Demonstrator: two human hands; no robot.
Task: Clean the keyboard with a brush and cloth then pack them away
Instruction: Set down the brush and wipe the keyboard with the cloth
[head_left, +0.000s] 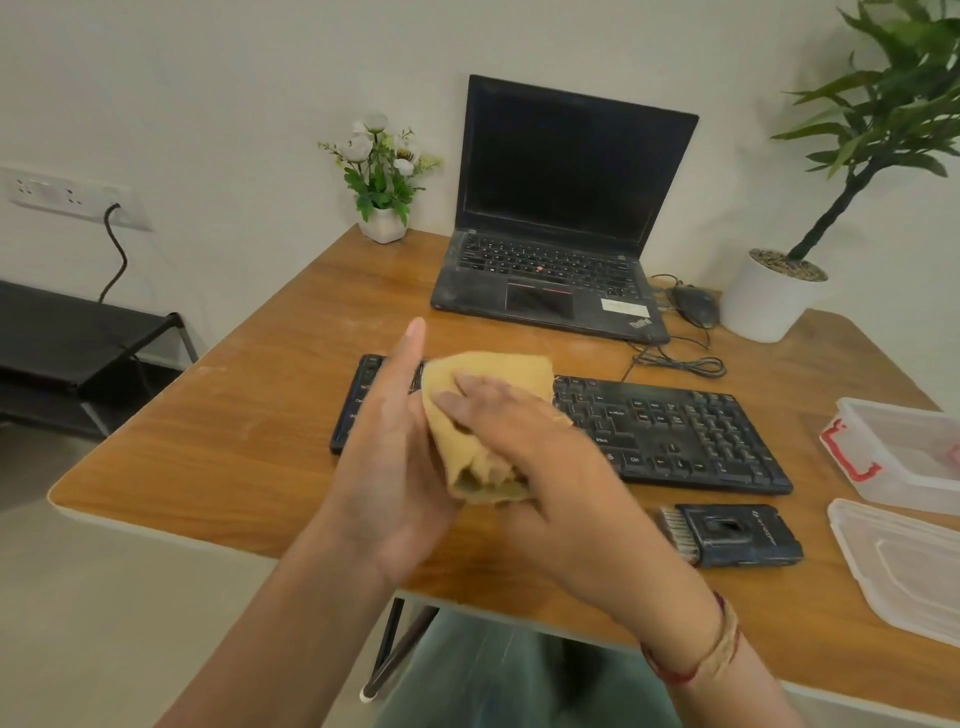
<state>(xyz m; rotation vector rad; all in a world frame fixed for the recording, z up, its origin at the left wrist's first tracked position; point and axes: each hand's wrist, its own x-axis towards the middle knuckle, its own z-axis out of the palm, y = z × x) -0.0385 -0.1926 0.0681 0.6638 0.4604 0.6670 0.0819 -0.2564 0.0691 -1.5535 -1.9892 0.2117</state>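
A black keyboard (675, 431) lies across the middle of the wooden desk (249, 441); its left part is hidden behind my hands. A folded yellow cloth (483, 379) is held above that left part. My left hand (389, 457) cups the cloth from the left with the fingers stretched upward. My right hand (540, 452) presses on the cloth from the right and over its top. A dark blue brush (727, 535) with grey bristles on its left end lies flat on the desk just in front of the keyboard, untouched.
A clear plastic box (904, 452) with a red latch and its loose lid (904, 566) sit at the right edge. Behind the keyboard stand an open black laptop (561, 223), a mouse (696, 304) with its cable, a flower pot (382, 223) and a white planter (769, 301).
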